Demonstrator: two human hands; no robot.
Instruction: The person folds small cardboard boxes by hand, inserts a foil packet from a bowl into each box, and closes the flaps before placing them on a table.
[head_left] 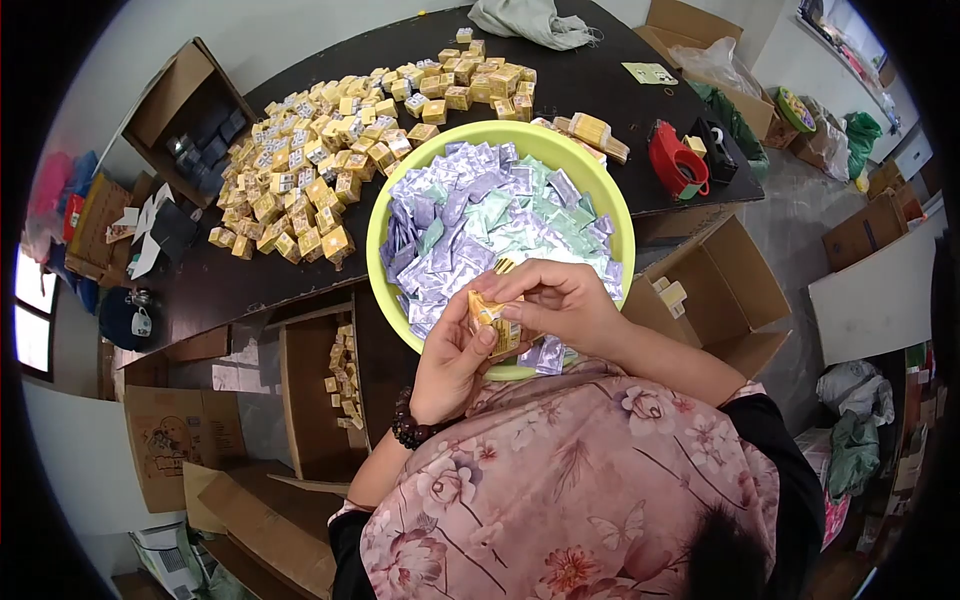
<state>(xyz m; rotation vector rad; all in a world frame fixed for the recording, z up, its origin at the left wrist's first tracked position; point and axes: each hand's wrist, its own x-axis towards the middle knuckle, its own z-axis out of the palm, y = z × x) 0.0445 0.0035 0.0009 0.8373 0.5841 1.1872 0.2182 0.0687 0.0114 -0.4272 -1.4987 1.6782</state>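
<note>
Both hands meet over the near rim of a lime-green basin (622, 215). Purple and pale green sachets (470, 225) fill the basin in a loose heap. My left hand (450, 365), with a dark bead bracelet at the wrist, is closed around a small yellow carton (497, 325). Fingers of my right hand (560, 300) are bent over the top of the same carton, pressed at its upper end. Part of the carton is hidden behind the fingers. A purple sachet (548, 357) lies by the near rim, just below my right hand.
Many small yellow cartons (310, 160) are piled on the dark table (210, 290) at left. A red tape dispenser (675, 160) stands at right. Open cardboard boxes holding some cartons sit below, a left box (305, 400) and a right box (725, 290). Grey cloth (530, 22) lies behind.
</note>
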